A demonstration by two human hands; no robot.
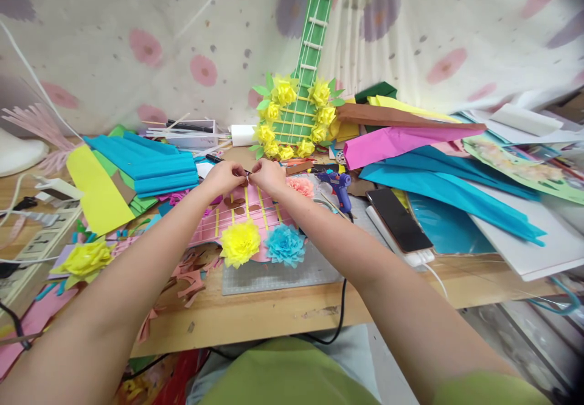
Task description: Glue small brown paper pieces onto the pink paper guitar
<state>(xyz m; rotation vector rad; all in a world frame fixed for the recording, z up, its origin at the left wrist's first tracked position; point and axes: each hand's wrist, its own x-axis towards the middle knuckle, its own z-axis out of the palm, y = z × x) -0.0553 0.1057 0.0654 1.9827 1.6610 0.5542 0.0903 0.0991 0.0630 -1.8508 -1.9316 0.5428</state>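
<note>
My left hand [225,178] and my right hand [269,177] meet above the far part of a pink paper guitar body [214,228]. Both are closed, with fingertips pinched close together at a small dark piece too small to make out. Just below the fingers, small brown paper ovals [236,203] lie on the pink surface, beside yellow strips and thin white strings. A yellow paper flower [240,244] and a blue paper flower [285,245] sit along its near edge. A coral paper flower [300,187] shows past my right wrist. My hands and forearms hide part of the body.
A green paper guitar [296,113] ringed with yellow flowers stands behind. To the right are a blue glue gun [336,186], a phone [399,219] and folded coloured paper [438,189]. A power strip [41,253] and brown scraps [189,280] are on the left; a cutting mat [255,280] lies beneath.
</note>
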